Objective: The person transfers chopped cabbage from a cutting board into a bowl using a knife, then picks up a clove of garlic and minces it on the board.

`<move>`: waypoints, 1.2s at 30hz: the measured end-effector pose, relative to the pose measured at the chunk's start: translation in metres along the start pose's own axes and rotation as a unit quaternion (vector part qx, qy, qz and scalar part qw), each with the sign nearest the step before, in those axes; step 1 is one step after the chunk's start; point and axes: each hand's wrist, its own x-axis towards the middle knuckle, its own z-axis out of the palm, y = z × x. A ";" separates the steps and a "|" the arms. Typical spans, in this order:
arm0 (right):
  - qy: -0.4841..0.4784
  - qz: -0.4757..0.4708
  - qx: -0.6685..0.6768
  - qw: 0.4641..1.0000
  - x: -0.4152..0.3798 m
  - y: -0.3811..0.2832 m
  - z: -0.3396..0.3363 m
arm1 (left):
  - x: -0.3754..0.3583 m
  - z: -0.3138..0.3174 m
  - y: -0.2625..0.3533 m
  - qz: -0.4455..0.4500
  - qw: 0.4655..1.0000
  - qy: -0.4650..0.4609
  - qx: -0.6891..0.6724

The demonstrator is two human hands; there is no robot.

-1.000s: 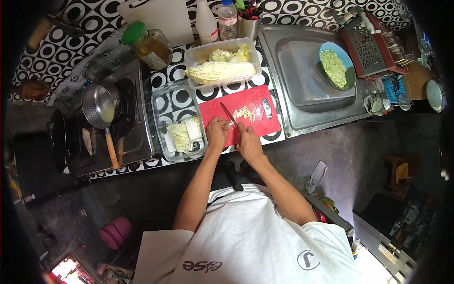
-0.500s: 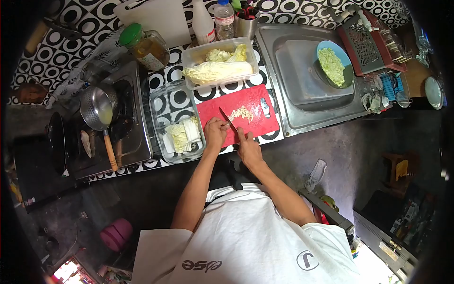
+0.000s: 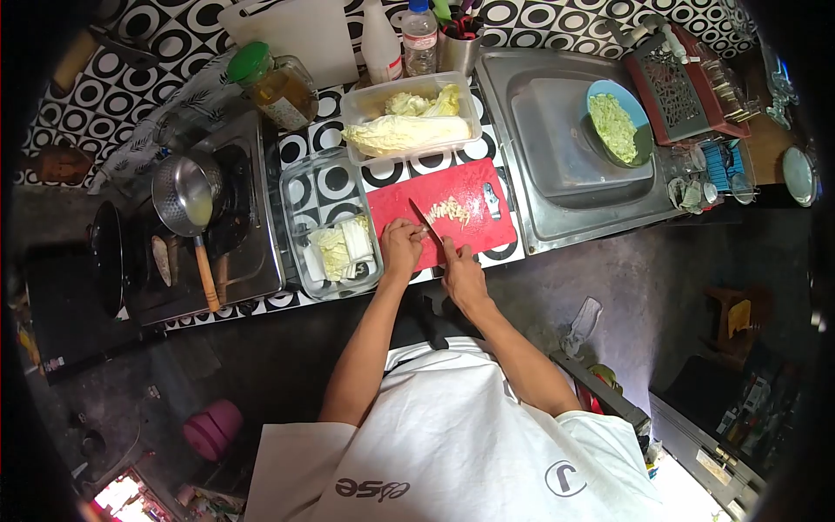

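On a red cutting board (image 3: 483,237) lies a small heap of pale, finely cut pieces (image 3: 451,210). My right hand (image 3: 464,278) is closed round the handle of a knife (image 3: 421,211), whose blade points away from me and to the left. Beside the blade, my left hand (image 3: 402,248) has its fingers curled down on the board, pinching a small pale piece of food; its kind is mostly hidden by the fingertips. Left of the board, a clear glass dish (image 3: 290,187) holds cut napa cabbage (image 3: 335,252).
Behind the board, a plastic container (image 3: 352,109) holds more napa cabbage. A blue bowl (image 3: 639,104) of shredded greens stands at the sink (image 3: 557,222) on the right. On the stove at left rests a perforated ladle (image 3: 178,193) with a wooden handle. A green-lidded jar (image 3: 283,100) and bottles stand behind.
The whole view has shifted slightly, so the counter sits a little further right. Both hands stay at the board with the knife between them; the heap looks much the same.
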 end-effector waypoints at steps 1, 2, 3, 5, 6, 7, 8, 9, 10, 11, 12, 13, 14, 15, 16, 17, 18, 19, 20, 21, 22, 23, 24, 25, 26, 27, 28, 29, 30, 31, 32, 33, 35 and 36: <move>0.003 0.008 -0.003 1.000 0.002 0.000 -0.001 | 0.000 0.000 0.001 0.000 1.000 0.001 0.001; 0.005 0.016 -0.006 1.000 0.004 -0.001 -0.002 | 0.000 -0.001 0.002 -0.017 1.000 -0.013 -0.018; 0.005 0.014 -0.006 1.000 0.006 -0.002 -0.004 | 0.000 -0.001 0.001 -0.035 0.998 -0.027 -0.037; 0.005 0.042 0.003 0.999 0.007 -0.001 -0.010 | 0.001 0.000 0.000 -0.033 0.998 -0.022 -0.042; 0.005 0.042 0.002 0.999 0.007 0.002 -0.011 | 0.001 0.001 0.000 -0.030 0.998 -0.018 -0.047; 0.025 0.033 0.012 0.999 0.007 0.005 -0.011 | 0.001 0.001 0.000 -0.030 0.998 -0.018 -0.048; 0.045 0.024 0.023 0.998 0.007 0.008 -0.011 | 0.001 0.001 -0.001 -0.028 0.998 -0.019 -0.047; 0.045 0.023 0.023 0.998 0.008 0.012 -0.007 | 0.001 0.000 -0.001 -0.027 0.998 -0.021 -0.047; 0.084 0.028 0.059 0.994 0.011 0.014 -0.003 | 0.001 0.000 -0.001 -0.027 0.998 -0.020 -0.047; 0.122 0.033 0.095 0.987 0.012 0.018 0.000 | 0.001 -0.001 -0.001 -0.035 0.997 -0.023 -0.058; 0.122 0.033 0.094 0.987 0.010 0.019 -0.002 | 0.001 -0.001 0.000 -0.044 0.996 -0.026 -0.069; 0.134 -0.001 0.107 0.985 0.006 0.021 -0.004 | 0.001 -0.001 0.000 -0.045 0.996 -0.026 -0.069; 0.145 -0.035 0.120 0.982 0.002 0.023 -0.006 | 0.002 -0.001 -0.001 -0.037 0.998 -0.020 -0.052; 0.144 -0.035 0.120 0.982 -0.002 0.023 -0.008 | 0.002 -0.001 -0.001 -0.030 0.999 -0.014 -0.035; 0.126 -0.055 0.154 0.978 -0.007 0.024 -0.009 | 0.002 0.000 -0.002 -0.031 0.999 -0.014 -0.035; 0.108 -0.076 0.189 0.973 -0.010 0.025 -0.010 | 0.002 0.001 -0.002 -0.036 0.999 -0.014 -0.030; 0.107 -0.076 0.189 0.973 -0.014 0.020 -0.018 | 0.002 0.001 -0.003 -0.041 0.999 -0.013 -0.025; 0.028 -0.023 0.180 0.983 -0.019 0.012 -0.030 | 0.002 0.001 -0.003 -0.041 0.999 -0.014 -0.024; -0.050 0.030 0.170 0.984 -0.022 0.009 -0.036 | 0.002 0.001 -0.004 -0.029 0.999 -0.009 -0.027; -0.050 0.030 0.170 0.984 -0.024 0.011 -0.035 | 0.002 0.000 -0.003 -0.018 0.999 -0.004 -0.030; -0.049 0.051 0.151 0.986 -0.026 0.013 -0.032 | 0.002 -0.001 -0.001 -0.018 0.999 -0.005 -0.030; -0.048 0.072 0.132 0.988 -0.029 0.016 -0.031 | 0.002 -0.001 0.001 -0.044 0.997 -0.012 -0.056; -0.047 0.073 0.131 0.987 -0.031 0.018 -0.031 | 0.003 -0.001 0.002 -0.070 0.994 -0.019 -0.083; -0.039 0.066 0.130 0.989 -0.034 0.021 -0.032 | 0.003 -0.001 0.002 -0.070 0.994 -0.021 -0.083; -0.031 0.059 0.128 0.990 -0.036 0.023 -0.032 | 0.004 -0.002 0.003 -0.074 0.993 -0.024 -0.088; -0.031 0.060 0.128 0.990 -0.037 0.025 -0.031 | 0.004 -0.002 0.002 -0.077 0.992 -0.026 -0.091; -0.032 0.062 0.124 0.990 -0.038 0.027 -0.029 | 0.004 -0.001 0.001 -0.078 0.992 -0.027 -0.091; -0.033 0.065 0.121 0.990 -0.039 0.029 -0.028 | 0.004 -0.001 0.000 -0.074 0.994 -0.026 -0.082; -0.033 0.065 0.121 0.990 -0.039 0.029 -0.028 | 0.004 0.000 -0.001 -0.071 0.995 -0.025 -0.073; -0.049 0.062 0.099 0.992 -0.038 0.029 -0.028 | 0.004 0.002 -0.002 -0.071 0.995 -0.025 -0.073; -0.065 0.059 0.076 0.993 -0.038 0.029 -0.028 | 0.004 0.003 -0.004 -0.059 0.996 -0.018 -0.064; -0.065 0.059 0.076 0.993 -0.038 0.026 -0.029 | 0.004 0.003 -0.004 -0.047 0.997 -0.010 -0.056; -0.041 0.054 0.053 0.996 -0.039 0.020 -0.032 | 0.004 0.003 -0.004 -0.051 0.997 -0.012 -0.052; -0.042 0.054 0.053 0.996 -0.039 0.019 -0.033 | 0.004 0.003 -0.003 -0.055 0.997 -0.013 -0.047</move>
